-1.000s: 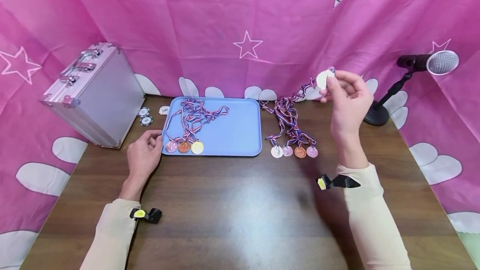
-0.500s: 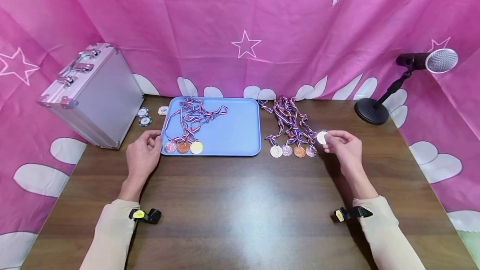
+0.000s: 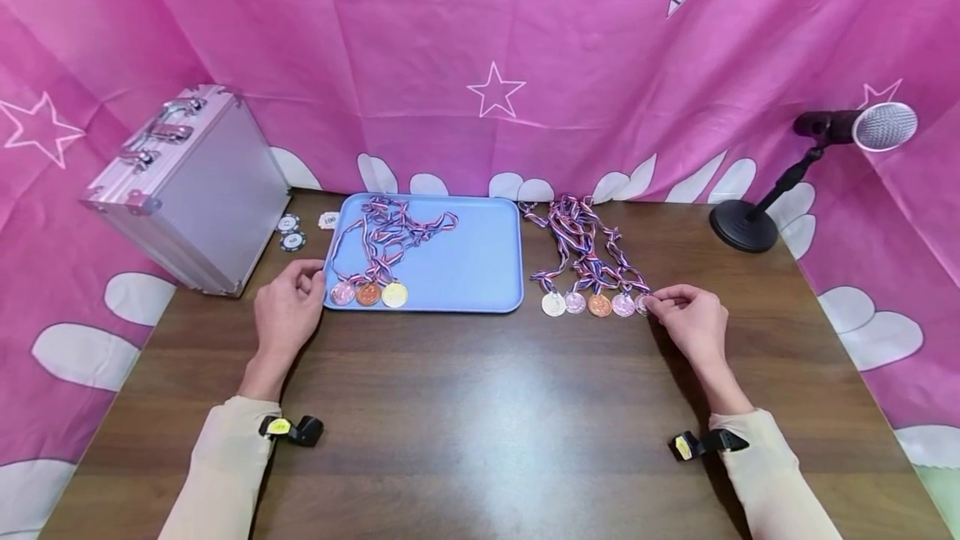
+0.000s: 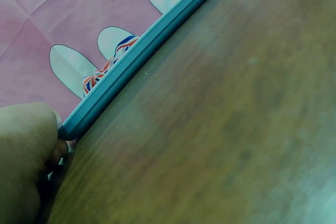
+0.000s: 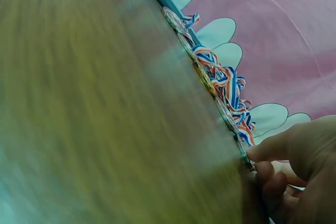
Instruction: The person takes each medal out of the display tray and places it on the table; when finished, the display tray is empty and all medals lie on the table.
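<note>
Blue tray (image 3: 482, 258), left hand (image 3: 288, 307) gripping its edge, right hand (image 3: 693, 325) pinching the endmost ribboned medal (image 3: 641, 305)

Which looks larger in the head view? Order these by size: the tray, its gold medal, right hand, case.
1. Case and tray: too alike to rank
2. Right hand
3. Gold medal
</note>
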The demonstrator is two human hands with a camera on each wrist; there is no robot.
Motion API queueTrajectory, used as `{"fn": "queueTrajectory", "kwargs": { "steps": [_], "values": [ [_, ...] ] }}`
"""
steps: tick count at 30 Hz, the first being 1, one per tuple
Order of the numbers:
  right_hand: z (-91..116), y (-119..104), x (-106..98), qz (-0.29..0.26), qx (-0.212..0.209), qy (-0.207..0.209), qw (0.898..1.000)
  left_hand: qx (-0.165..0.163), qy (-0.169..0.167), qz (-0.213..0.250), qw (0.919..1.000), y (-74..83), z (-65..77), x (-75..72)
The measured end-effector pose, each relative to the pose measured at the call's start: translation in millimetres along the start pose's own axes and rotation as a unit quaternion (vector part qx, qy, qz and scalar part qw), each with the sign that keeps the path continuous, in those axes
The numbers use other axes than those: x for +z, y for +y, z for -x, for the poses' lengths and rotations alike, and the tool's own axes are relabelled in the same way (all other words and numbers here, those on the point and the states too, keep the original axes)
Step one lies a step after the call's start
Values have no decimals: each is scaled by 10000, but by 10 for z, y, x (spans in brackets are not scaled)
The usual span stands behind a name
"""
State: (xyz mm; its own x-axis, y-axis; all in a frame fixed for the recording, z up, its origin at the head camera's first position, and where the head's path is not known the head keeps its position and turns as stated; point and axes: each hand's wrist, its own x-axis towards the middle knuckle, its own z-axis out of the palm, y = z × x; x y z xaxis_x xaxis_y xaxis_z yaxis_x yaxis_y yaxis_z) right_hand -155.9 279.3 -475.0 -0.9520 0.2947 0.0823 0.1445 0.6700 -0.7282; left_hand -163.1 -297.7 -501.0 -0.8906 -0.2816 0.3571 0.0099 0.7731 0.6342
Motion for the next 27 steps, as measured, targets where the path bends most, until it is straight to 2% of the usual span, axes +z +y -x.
{"fn": "queueTrajectory", "kwargs": {
  "steps": [2,9,12,15,20,24,27],
  "values": [
    [7,3,5,87,-76,135,9998,7,-2,3,10000,12,-8,-2],
    [65,-20,48,-145,-143,578,9981,-59,-34,7,10000,36,-5,-16],
    [105,-111,89,-366,-347,783,9957,-96,-60,5,9999,37,0,-28],
    [159,-272,164,-609,-662,784,9929,-95,-59,7,9999,31,1,-31],
    [302,-620,376,-869,-1339,289,9867,-59,-52,18,10000,12,5,-25],
    [418,-925,626,-1108,-1801,-319,9769,-37,15,16,10000,4,6,-12],
    [497,-1124,849,-1270,-1997,-794,9684,-18,24,16,10000,14,4,5]
  ]
}}
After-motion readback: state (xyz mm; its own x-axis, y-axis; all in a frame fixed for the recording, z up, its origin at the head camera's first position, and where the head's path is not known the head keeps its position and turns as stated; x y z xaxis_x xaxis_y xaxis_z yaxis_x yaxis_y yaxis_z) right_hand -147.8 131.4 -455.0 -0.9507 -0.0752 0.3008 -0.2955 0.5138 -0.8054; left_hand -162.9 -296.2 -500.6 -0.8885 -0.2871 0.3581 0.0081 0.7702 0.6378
